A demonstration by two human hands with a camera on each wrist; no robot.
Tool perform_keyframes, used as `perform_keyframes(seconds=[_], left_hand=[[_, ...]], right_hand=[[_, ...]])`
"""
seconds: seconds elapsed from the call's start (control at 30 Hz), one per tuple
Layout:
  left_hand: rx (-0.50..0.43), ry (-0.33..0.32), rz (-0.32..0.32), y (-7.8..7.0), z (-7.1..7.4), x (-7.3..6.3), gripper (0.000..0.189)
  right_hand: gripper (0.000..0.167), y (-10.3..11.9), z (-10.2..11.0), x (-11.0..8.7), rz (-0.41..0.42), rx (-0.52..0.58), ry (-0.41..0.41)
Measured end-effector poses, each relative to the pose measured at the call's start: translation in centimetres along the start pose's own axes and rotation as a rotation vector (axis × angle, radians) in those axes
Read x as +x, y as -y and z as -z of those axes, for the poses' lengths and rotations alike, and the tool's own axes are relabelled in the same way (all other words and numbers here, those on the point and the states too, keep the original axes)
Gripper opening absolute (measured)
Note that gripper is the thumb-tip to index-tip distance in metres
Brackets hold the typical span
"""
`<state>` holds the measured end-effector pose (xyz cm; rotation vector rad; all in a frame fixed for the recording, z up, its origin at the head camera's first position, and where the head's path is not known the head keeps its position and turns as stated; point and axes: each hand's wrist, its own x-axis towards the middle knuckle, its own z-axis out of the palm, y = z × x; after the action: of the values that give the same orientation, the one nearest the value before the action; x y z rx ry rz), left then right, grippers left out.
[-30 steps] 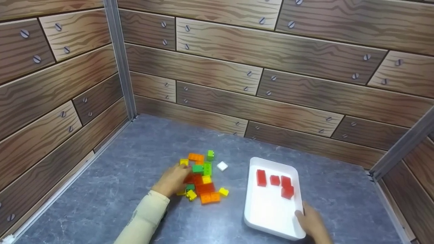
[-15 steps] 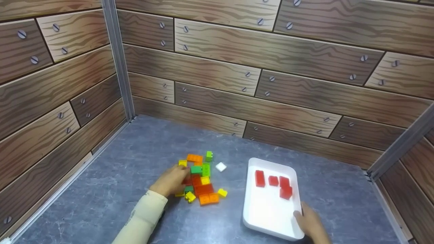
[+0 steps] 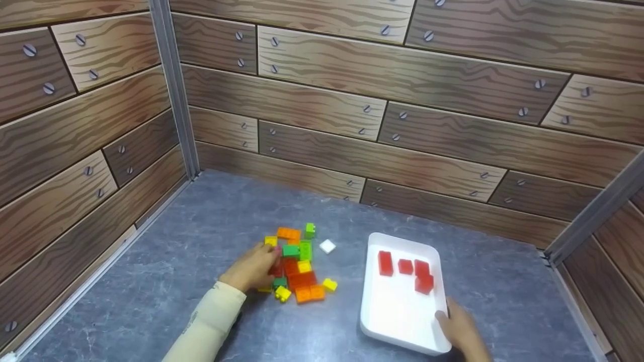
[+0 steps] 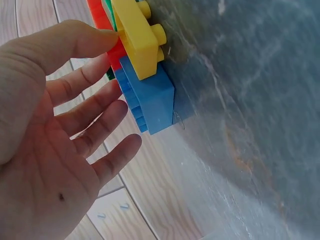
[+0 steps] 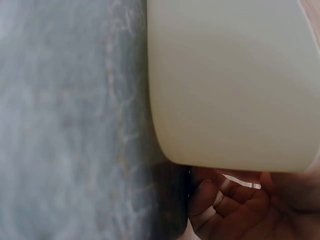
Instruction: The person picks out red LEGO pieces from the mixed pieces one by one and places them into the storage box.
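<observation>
The left hand (image 3: 254, 266) reaches in from the bottom of the head view, lower left of centre, its wrist wrapped in a pale cream sleeve (image 3: 206, 322). It lies over the left side of a loose pile (image 3: 301, 280) of plastic bricks. In the left wrist view the palm shows at left, the fingers apart and only slightly bent, with the thumb stretched above them toward the bricks; whether the thumb presses one cannot be told. Near the fingertips there, a blue brick (image 4: 155, 100) with smooth faces and a ribbed edge lies just below a yellow brick (image 4: 137, 40) with round studs.

The right hand (image 3: 460, 327), lower right of the head view, grips the tray (image 3: 397, 311) by its near right edge, thumb over the rim. The tray is a white, smooth, shallow rectangle with rounded corners. Red bricks (image 3: 385, 263) lie in its upper half.

A small white brick (image 3: 327, 246) lies between pile and tray. The table (image 3: 126, 301) is grey with marble-like veins; behind it rise walls (image 3: 322, 55) printed with wood grain and screw heads, joined at upper left by a metal post (image 3: 176, 90).
</observation>
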<state>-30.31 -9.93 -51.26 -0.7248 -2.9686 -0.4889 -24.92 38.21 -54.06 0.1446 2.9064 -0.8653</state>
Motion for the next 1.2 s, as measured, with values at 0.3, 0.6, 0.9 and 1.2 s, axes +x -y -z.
perform_keyframes(seconds=[0.3,0.6,0.9,1.2], left_hand=[[-0.007,0.028,-0.006,-0.1,0.0,0.7,0.029],[-0.070,0.015,-0.021,0.1,-0.1,0.6,0.060],[-0.103,-0.059,-0.049,0.0,0.5,-0.1,0.061],[-0.127,-0.360,-0.232,-1.9,0.7,0.8,0.044]], right_hand=[[0.057,0.1,0.2,-0.2,0.011,0.013,-0.011],[0.058,0.2,0.3,0.1,-0.030,-0.004,0.010],[0.048,-0.2,-0.2,-0.3,0.072,0.026,-0.050],[0.048,-0.1,-0.2,-0.4,0.050,0.054,-0.050]])
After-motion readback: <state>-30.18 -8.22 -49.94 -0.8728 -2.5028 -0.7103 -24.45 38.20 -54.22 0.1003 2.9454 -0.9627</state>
